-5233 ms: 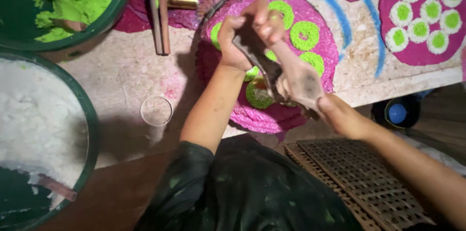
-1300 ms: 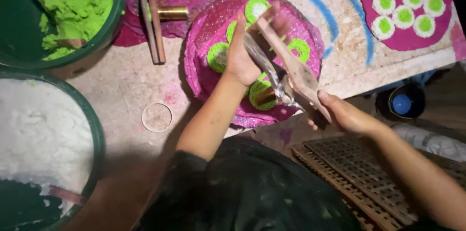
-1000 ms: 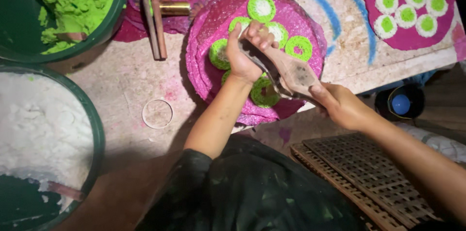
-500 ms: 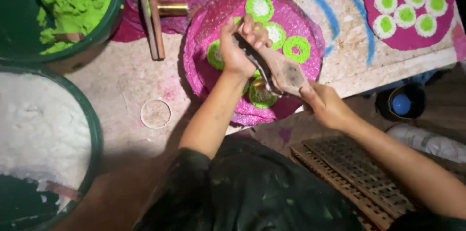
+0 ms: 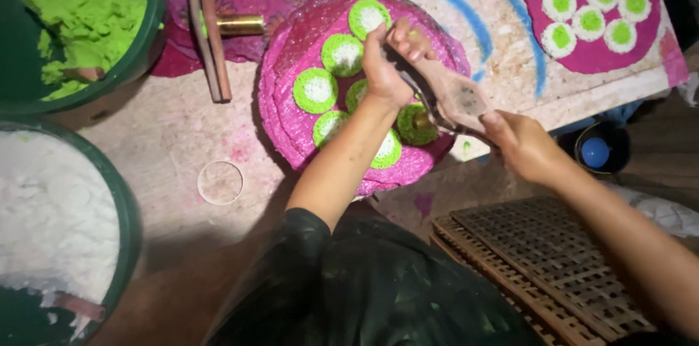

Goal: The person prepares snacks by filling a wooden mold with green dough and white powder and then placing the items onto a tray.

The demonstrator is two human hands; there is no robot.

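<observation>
A round pink tray carries several green-rimmed white cakes. Above it, my left hand grips the far end of a long wooden mould paddle. My right hand holds the near end of the same paddle by its handle. The paddle lies tilted over the tray's right side, just above a green cake. My left forearm crosses over the tray's lower part and hides some cakes.
A green basin of green dough sits top left, a basin of white flour bottom left. A small clear ring lies on the board. Wooden sticks, a second tray of cakes and a wooden rack surround me.
The paddle has swung from raised and tilted down toward the tray. More cakes now show on the pink tray than five seconds ago.
</observation>
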